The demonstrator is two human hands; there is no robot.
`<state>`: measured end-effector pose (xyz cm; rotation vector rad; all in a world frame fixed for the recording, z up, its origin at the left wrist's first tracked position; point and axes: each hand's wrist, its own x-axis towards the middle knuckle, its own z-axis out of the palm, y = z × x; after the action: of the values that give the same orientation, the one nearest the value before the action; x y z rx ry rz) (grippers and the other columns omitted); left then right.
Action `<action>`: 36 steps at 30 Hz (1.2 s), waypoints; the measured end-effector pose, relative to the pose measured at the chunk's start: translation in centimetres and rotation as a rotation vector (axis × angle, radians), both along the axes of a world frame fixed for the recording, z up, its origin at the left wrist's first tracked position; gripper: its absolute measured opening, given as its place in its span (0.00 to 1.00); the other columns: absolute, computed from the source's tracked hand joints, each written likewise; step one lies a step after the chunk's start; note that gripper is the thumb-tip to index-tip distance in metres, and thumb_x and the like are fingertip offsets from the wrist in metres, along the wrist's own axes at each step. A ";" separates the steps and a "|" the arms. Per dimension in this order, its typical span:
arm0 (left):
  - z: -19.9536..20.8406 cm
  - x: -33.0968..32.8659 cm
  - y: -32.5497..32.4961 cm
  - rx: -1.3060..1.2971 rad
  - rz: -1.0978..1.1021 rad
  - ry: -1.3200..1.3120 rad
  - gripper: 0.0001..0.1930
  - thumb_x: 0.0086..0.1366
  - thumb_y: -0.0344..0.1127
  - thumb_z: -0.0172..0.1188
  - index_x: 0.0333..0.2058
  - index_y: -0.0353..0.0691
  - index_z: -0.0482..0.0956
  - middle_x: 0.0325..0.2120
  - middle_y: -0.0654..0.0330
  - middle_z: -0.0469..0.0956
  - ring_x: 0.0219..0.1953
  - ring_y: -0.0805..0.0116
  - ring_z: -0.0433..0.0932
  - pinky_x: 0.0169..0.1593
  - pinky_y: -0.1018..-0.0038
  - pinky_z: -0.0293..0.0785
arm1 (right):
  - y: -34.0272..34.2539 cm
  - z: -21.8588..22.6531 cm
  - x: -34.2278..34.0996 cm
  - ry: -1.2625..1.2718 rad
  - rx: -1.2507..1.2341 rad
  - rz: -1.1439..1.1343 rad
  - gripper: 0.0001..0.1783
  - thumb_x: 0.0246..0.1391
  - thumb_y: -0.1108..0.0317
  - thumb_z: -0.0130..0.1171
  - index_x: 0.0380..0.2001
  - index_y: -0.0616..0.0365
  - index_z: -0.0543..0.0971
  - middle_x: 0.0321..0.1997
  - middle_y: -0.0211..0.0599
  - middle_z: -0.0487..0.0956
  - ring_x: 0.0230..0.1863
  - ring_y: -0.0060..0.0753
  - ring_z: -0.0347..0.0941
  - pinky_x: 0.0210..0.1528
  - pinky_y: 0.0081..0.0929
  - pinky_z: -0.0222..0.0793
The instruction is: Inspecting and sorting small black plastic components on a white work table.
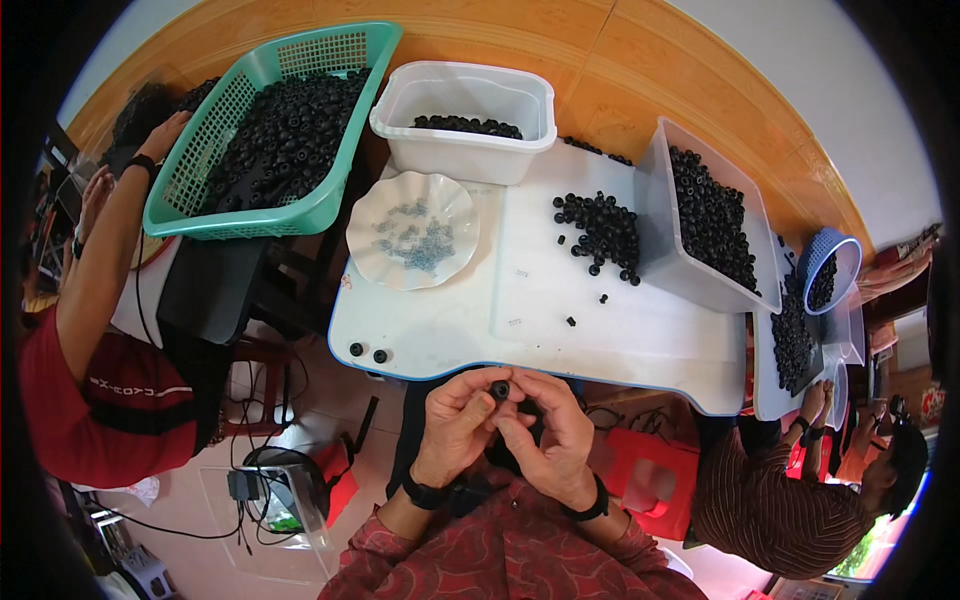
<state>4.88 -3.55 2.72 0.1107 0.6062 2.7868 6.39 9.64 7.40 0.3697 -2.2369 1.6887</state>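
Grip of the left hand (453,430) is clamped on a black part (500,390), held up over the lap, just short of the surface (420,330). Right beside it the right hand (555,440) curls in close; whether its grip is closed on anything, I cannot tell. No surface lies under the part, so a loosened pinch would probably send it to the lap or floor.

Next out, a pair of parts (380,356) sits at the near left corner. They look round and lie close to the edge, so a brush from the left forearm could roll them off.

Farther in, two strays (571,322) lie apart from the pile (605,230) and could be swept away by a reaching hand. The plate (365,250) to the left looks shallow; a knock might scatter its clear bits (428,245).

At the back stand the white bin (460,158) and, to the right, the grey bin (655,230), close against the pile. Shoving that bin leftward would likely spread the pile.
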 end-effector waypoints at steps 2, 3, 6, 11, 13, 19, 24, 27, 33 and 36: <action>0.0 0.0 0.0 -0.010 0.006 -0.001 0.15 0.67 0.30 0.57 0.51 0.30 0.74 0.42 0.51 0.80 0.42 0.63 0.80 0.48 0.59 0.82 | 0.0 -0.1 0.0 -0.008 -0.004 0.001 0.23 0.47 0.78 0.67 0.48 0.67 0.74 0.50 0.51 0.77 0.48 0.38 0.77 0.50 0.28 0.72; 0.0 0.0 0.0 -0.020 0.012 -0.002 0.16 0.67 0.31 0.58 0.51 0.30 0.74 0.41 0.51 0.80 0.42 0.63 0.80 0.47 0.59 0.82 | 0.0 -0.3 0.0 0.001 0.015 0.007 0.24 0.46 0.78 0.68 0.48 0.67 0.74 0.51 0.52 0.76 0.48 0.38 0.77 0.50 0.28 0.72; -0.1 0.0 -0.1 -0.025 0.022 -0.002 0.16 0.66 0.31 0.58 0.51 0.30 0.74 0.41 0.51 0.80 0.41 0.62 0.80 0.47 0.59 0.83 | -0.1 -0.1 -0.1 0.003 0.029 0.015 0.24 0.46 0.77 0.68 0.48 0.67 0.74 0.51 0.53 0.76 0.48 0.39 0.77 0.50 0.29 0.72; -0.5 0.0 -0.2 0.001 0.007 -0.010 0.15 0.66 0.31 0.59 0.50 0.31 0.74 0.41 0.51 0.80 0.41 0.62 0.80 0.46 0.60 0.83 | -0.1 -0.3 -0.1 -0.016 0.021 0.020 0.23 0.46 0.76 0.68 0.47 0.66 0.74 0.51 0.53 0.76 0.48 0.39 0.76 0.50 0.29 0.73; -0.5 0.0 -0.2 0.006 0.000 0.010 0.14 0.66 0.30 0.59 0.49 0.31 0.75 0.41 0.51 0.79 0.42 0.63 0.80 0.47 0.60 0.83 | 0.0 -0.5 -0.2 -0.029 0.000 0.051 0.25 0.48 0.75 0.68 0.51 0.66 0.73 0.53 0.51 0.76 0.48 0.35 0.76 0.50 0.28 0.72; -1.2 0.0 0.5 -0.063 0.012 0.043 0.13 0.65 0.25 0.57 0.49 0.30 0.74 0.40 0.51 0.79 0.40 0.65 0.80 0.47 0.66 0.82 | -1.1 0.0 0.0 -0.328 -0.131 0.124 0.30 0.55 0.77 0.61 0.60 0.66 0.65 0.62 0.47 0.69 0.53 0.28 0.71 0.50 0.22 0.72; -0.1 -0.2 0.5 -0.050 0.049 0.036 0.15 0.64 0.26 0.59 0.49 0.29 0.73 0.39 0.51 0.79 0.40 0.67 0.79 0.46 0.70 0.81 | -1.2 -0.8 -0.8 -0.257 -0.073 0.086 0.31 0.52 0.69 0.67 0.58 0.63 0.69 0.48 0.37 0.76 0.40 0.19 0.69 0.37 0.16 0.72; -0.4 -0.1 0.4 -0.049 0.068 0.045 0.17 0.63 0.29 0.62 0.49 0.29 0.73 0.39 0.52 0.79 0.41 0.68 0.79 0.46 0.71 0.80 | -1.5 -0.8 -0.9 -0.253 -0.078 0.090 0.30 0.52 0.68 0.68 0.58 0.62 0.70 0.47 0.36 0.77 0.38 0.18 0.69 0.37 0.16 0.72; -1.0 -0.3 0.2 -0.068 0.073 0.063 0.18 0.62 0.30 0.64 0.48 0.29 0.73 0.39 0.53 0.79 0.41 0.69 0.79 0.47 0.72 0.79 | -1.5 -0.9 -1.3 -0.286 -0.134 0.110 0.29 0.53 0.69 0.68 0.56 0.62 0.71 0.49 0.35 0.77 0.42 0.17 0.70 0.40 0.17 0.73; -0.6 -0.4 0.3 -0.067 0.072 0.057 0.18 0.62 0.30 0.64 0.48 0.29 0.73 0.39 0.54 0.79 0.41 0.69 0.79 0.48 0.73 0.78 | -1.6 -1.1 -1.5 -0.278 -0.180 0.114 0.28 0.53 0.70 0.68 0.56 0.63 0.71 0.51 0.36 0.77 0.45 0.18 0.71 0.42 0.18 0.74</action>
<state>4.46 -3.30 2.09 0.1584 0.7310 2.8368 4.92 8.07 6.26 0.2344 -2.2616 2.0973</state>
